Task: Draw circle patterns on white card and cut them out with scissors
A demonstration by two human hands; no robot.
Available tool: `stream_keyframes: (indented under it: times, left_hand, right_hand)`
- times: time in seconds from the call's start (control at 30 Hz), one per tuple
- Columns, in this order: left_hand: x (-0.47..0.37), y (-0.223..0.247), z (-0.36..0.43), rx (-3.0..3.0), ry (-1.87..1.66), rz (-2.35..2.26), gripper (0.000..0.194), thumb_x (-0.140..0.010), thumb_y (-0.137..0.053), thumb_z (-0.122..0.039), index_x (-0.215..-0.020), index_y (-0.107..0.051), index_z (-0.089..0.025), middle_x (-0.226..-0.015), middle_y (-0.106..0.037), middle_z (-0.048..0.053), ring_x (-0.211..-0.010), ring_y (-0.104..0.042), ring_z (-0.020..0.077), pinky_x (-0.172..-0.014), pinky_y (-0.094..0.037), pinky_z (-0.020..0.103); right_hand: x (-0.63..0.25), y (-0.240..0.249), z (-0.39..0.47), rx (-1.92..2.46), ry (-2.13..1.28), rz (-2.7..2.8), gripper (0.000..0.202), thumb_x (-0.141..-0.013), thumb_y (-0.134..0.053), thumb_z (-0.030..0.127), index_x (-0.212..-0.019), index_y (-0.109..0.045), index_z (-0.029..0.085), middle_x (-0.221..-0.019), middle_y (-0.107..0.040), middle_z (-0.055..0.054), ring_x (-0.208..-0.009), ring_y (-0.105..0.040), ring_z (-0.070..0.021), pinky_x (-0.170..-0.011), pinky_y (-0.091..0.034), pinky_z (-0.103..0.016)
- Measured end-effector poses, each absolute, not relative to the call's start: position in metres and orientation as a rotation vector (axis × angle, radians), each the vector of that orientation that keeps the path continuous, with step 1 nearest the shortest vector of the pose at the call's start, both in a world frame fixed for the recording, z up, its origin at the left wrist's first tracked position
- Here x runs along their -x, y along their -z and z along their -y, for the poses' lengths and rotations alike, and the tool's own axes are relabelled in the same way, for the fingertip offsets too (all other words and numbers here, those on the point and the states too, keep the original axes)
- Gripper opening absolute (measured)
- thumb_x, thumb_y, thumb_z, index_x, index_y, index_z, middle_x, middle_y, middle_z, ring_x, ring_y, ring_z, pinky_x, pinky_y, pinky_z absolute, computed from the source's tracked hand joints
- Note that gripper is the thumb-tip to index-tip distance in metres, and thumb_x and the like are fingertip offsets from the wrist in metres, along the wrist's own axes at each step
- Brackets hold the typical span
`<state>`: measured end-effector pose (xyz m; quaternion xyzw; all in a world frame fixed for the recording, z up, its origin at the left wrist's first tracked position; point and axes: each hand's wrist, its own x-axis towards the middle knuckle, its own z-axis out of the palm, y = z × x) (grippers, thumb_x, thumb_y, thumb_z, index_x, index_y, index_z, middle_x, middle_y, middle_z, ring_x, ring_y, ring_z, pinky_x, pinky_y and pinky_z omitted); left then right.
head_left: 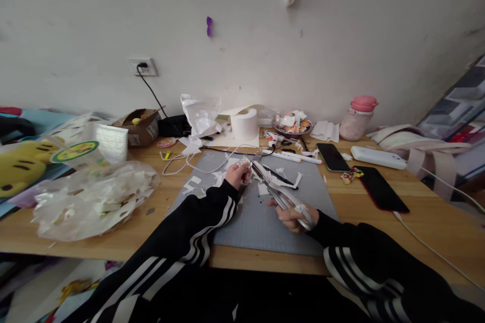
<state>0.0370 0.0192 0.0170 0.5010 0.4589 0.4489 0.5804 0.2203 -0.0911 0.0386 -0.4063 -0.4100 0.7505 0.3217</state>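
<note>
Above the grey cutting mat (242, 234), my left hand (238, 174) is closed, pinching a small white patterned piece (243, 161) that looks like paper or card. My right hand (293, 216) wraps round a silver hand tool (279, 196) with two long handles. Whether it is scissors or pliers I cannot tell. Its far end comes up close beside the white piece; whether they touch is unclear. White wrapping shows on the handle by my right palm. Paper scraps (192, 184) are scattered on the mat, and a dark slim tool (280, 176) lies just beyond my right hand.
A clear plastic bag of scraps (98, 199) lies left. Behind the mat stand a white paper roll (243, 125), a bowl of scraps (292, 123) and markers (290, 155). Two phones (333, 157), a power bank (379, 157) and a pink-lidded bottle (356, 120) are right. Cables cross the table.
</note>
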Motion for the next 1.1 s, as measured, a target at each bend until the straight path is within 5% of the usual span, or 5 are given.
stream_keyframes:
  times: [0.27, 0.53, 0.8, 1.1]
  left_hand:
    - [-0.041, -0.01, -0.027, -1.104, -1.072, -1.131, 0.024, -0.093, -0.053, -0.035, -0.097, -0.059, -0.012, -0.08, -0.06, 0.0, -0.06, -0.056, 0.0086, -0.053, -0.05, 0.022]
    - [-0.038, -0.013, -0.024, -1.11, -1.077, -1.108, 0.024, -0.094, -0.05, -0.036, -0.08, -0.059, -0.018, -0.07, -0.06, -0.001, -0.054, -0.05, 0.0078, -0.047, -0.046, 0.02]
    - [-0.039, -0.005, -0.032, -1.088, -1.1, -1.113, 0.024, -0.092, -0.054, -0.034, -0.101, -0.059, -0.012, -0.088, -0.062, 0.003, -0.068, -0.06, 0.0111, -0.06, -0.053, 0.026]
    - [-0.039, -0.005, -0.03, -1.106, -1.105, -1.114, 0.022, -0.093, -0.053, -0.034, -0.091, -0.059, -0.013, -0.076, -0.059, -0.001, -0.056, -0.054, 0.0073, -0.05, -0.048, 0.02]
  right_hand:
    - [-0.22, -0.04, 0.092, 1.064, -1.95, 1.118, 0.038, -0.05, -0.076, 0.03, -0.083, -0.059, 0.024, -0.05, -0.037, 0.01, -0.031, -0.017, -0.0008, -0.034, -0.007, -0.021]
    - [-0.221, -0.036, 0.091, 1.052, -1.967, 1.117, 0.038, -0.05, -0.077, 0.03, -0.084, -0.06, 0.025, -0.051, -0.038, 0.01, -0.031, -0.017, -0.0006, -0.034, -0.008, -0.021]
    - [-0.225, -0.04, 0.087, 1.069, -2.097, 1.038, 0.042, -0.053, -0.074, 0.047, -0.083, -0.057, 0.023, -0.051, -0.033, 0.011, -0.032, -0.016, 0.0004, -0.034, -0.004, -0.018]
    - [-0.229, -0.024, 0.076, 1.052, -2.187, 1.03, 0.038, -0.055, -0.069, 0.046, -0.082, -0.054, 0.023, -0.05, -0.033, 0.013, -0.032, -0.017, -0.0009, -0.034, -0.007, -0.014]
